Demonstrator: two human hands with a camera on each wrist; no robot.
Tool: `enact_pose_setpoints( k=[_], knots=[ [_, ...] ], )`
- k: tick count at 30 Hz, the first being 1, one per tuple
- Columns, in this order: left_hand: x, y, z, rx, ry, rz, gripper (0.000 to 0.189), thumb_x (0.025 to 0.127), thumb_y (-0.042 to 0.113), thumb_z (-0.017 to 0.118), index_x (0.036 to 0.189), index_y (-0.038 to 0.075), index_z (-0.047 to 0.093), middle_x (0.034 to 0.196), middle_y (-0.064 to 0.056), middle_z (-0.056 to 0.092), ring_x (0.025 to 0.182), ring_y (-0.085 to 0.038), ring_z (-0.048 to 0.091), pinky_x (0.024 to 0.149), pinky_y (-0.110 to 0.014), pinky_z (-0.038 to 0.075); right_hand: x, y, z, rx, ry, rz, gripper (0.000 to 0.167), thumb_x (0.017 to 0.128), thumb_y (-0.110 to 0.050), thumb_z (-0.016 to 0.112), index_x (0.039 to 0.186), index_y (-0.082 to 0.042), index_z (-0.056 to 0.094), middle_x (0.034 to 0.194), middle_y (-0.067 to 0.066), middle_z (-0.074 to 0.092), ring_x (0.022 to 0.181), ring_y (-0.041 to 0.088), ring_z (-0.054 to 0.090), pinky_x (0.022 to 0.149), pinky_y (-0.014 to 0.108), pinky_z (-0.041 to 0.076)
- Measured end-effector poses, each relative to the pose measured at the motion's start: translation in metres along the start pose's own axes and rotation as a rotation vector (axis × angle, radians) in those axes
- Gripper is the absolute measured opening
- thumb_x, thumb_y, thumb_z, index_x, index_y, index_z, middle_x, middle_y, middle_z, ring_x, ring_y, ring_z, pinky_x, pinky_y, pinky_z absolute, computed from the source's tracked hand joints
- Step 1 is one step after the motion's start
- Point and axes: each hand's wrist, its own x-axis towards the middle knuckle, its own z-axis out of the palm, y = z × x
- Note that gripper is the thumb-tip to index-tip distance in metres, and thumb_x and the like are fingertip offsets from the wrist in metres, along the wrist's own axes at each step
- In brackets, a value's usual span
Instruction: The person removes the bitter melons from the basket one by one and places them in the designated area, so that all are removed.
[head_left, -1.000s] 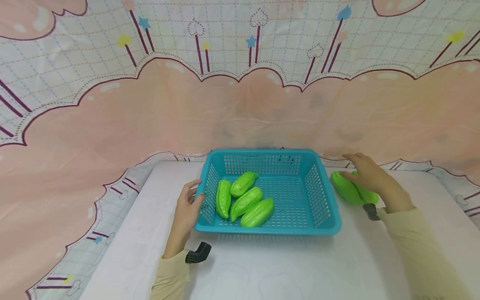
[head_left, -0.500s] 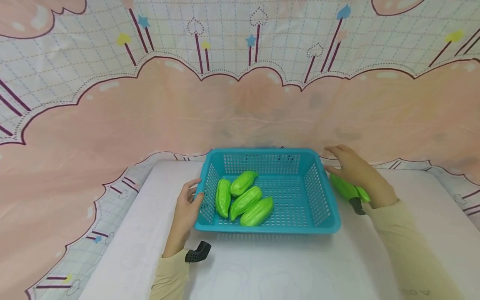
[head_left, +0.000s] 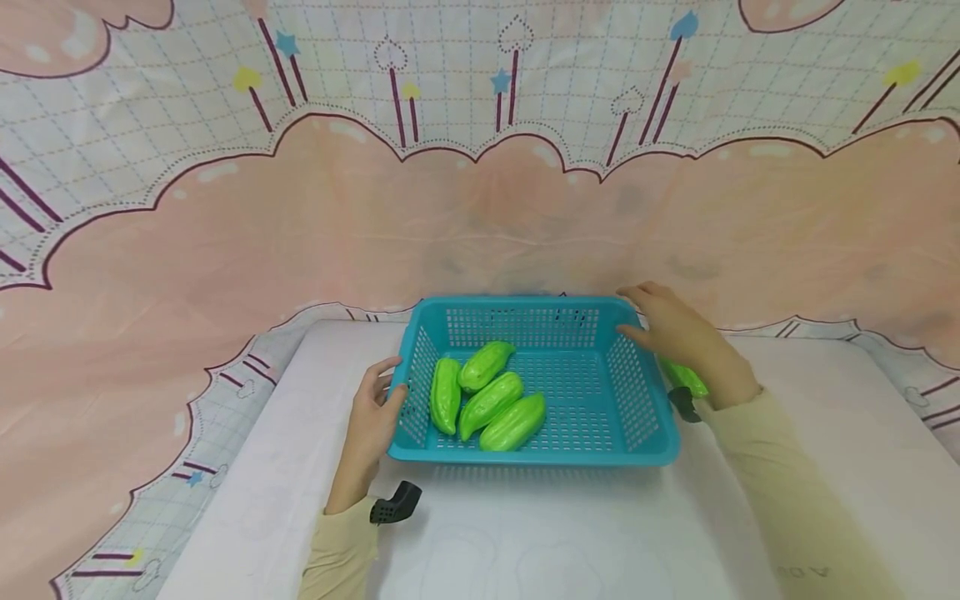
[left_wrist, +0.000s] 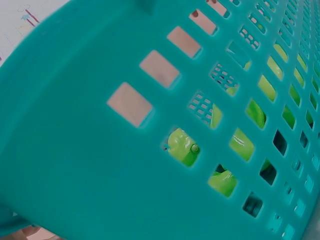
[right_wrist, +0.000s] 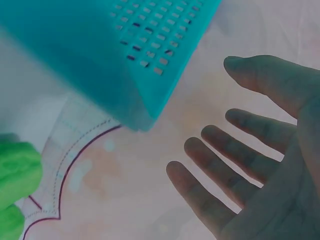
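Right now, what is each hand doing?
Left hand: grips the basket's left rim.
Right hand: open, fingers straight, holding nothing, by the basket's far right corner.

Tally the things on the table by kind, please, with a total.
Green gourds in the basket: 4
Green gourds on the table right of the basket, partly hidden by the right hand: at least 1
Teal basket: 1
Total: 6 visible
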Motion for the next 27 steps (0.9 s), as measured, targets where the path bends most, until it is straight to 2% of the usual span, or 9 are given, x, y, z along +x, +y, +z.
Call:
enact_pose_setpoints(
  k=[14,23,27],
  knots=[
    [0.0,0.0,0.0,0.002,-0.005,-0.003,0.046,0.102,0.013,0.046,0.147,0.018,0.04,0.141,-0.017,0.051,0.127,-0.033,0.054,0.1,-0.051,0.046,0.02,-0.015,0.016,-0.01,0.011,-0.123,0.059,0.094,-0.021,0.066,0.145,0.001,0.044,0.145,0.025,0.045,0.135,0.043,0.042,0.108,0.058,0.037],
    [0.001,0.0,0.001,-0.003,0.0,0.001,0.046,0.101,0.013,0.046,0.147,0.018,0.041,0.142,-0.018,0.05,0.128,-0.034,0.053,0.101,-0.053,0.045,0.029,-0.029,0.026,0.032,-0.009,-0.198,0.063,0.094,-0.023,0.067,0.147,0.001,0.041,0.146,0.025,0.045,0.135,0.043,0.043,0.107,0.057,0.039],
    [0.001,0.0,0.0,0.0,-0.003,0.009,0.045,0.102,0.013,0.045,0.147,0.017,0.041,0.142,-0.018,0.05,0.128,-0.035,0.053,0.101,-0.054,0.044,0.034,-0.035,0.031,0.044,-0.042,-0.202,0.064,0.096,-0.023,0.065,0.148,0.001,0.039,0.151,0.027,0.039,0.139,0.044,0.038,0.11,0.057,0.036]
  ],
)
